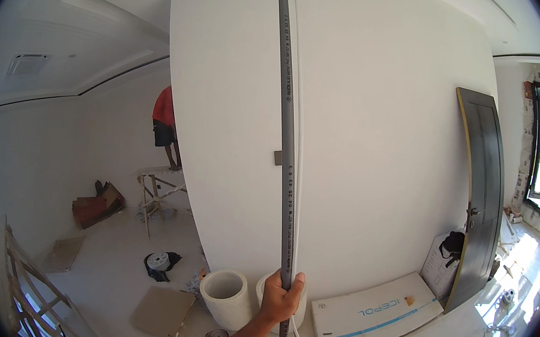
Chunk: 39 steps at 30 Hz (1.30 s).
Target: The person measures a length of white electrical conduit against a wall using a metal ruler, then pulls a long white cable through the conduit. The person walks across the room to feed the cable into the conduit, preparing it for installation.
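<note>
My left hand [283, 297] is wrapped round a long dark grey plastic pipe [287, 164], its forearm entering from the lower edge. The pipe stands nearly upright, leaning slightly left at the top and running out of the picture there. Dark printing runs along its side. A thin white cable or tube [299, 152] follows the pipe's right side, passes at my hand and curves away below it. Whether my fingers also grip this white line, I cannot tell. The pipe's lower end shows below my hand. My right hand is out of the picture.
Behind the pipe is a white wall with a small switch plate [277, 158]. Round white planters [224, 295], a long flat carton [376, 318] and a leaning dark door [478, 190] line its foot. At left, a person in red [165, 115] stands on a scaffold [162, 180]; a ladder [28, 281] is nearer.
</note>
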Each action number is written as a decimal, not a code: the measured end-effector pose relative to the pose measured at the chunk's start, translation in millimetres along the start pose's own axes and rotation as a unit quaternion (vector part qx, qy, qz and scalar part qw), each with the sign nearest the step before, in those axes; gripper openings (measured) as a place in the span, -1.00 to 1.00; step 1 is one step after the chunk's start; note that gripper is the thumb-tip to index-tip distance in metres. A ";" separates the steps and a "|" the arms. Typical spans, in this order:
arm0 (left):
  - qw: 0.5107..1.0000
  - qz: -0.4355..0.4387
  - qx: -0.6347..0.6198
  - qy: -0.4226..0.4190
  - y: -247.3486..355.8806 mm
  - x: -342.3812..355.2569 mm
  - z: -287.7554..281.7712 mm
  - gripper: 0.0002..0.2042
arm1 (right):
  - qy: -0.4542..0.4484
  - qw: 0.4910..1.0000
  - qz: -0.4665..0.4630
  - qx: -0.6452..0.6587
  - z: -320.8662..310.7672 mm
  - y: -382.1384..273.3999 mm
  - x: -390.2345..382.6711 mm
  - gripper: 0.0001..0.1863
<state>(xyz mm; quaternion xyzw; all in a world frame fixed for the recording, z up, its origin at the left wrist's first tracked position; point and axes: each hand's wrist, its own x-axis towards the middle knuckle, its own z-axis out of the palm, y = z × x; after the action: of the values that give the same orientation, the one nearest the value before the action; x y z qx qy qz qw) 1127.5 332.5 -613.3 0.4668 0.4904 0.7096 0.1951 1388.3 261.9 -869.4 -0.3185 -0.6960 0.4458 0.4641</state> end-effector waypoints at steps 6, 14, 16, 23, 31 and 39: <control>0.999 -0.020 -0.038 0.006 -3.8 -8.2 43.0 -0.74 | 0.020 0.999 -0.046 -0.012 -48.7 15.8 0.0 -0.73; 0.999 -0.019 -0.016 0.029 -3.1 -14.4 76.2 -0.73 | 0.040 0.994 -0.033 -0.101 -86.7 2.0 9.3 -0.71; 0.998 -0.034 -0.021 0.038 -0.2 -18.5 81.8 -0.76 | 0.048 0.993 -0.038 -0.096 -93.1 13.8 6.3 -0.70; 0.998 -0.007 0.002 0.058 -1.6 -41.8 99.6 -0.78 | -0.005 0.997 -0.068 -0.029 -115.8 57.7 -9.1 -0.60; 0.991 0.054 0.075 0.094 -1.8 -57.8 98.1 -0.76 | -0.025 0.986 -0.113 -0.120 -132.9 23.6 -7.2 -0.79; 0.994 0.017 0.055 0.090 -2.7 -72.3 98.4 -0.72 | 0.089 0.969 0.015 -0.228 -132.2 40.8 -0.3 -0.80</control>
<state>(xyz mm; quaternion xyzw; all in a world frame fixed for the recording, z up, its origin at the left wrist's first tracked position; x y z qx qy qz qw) 1246.3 331.1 -641.5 0.4189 0.5363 0.7241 0.1125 1512.6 320.9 -884.1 -0.4645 -0.7307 0.2520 0.4323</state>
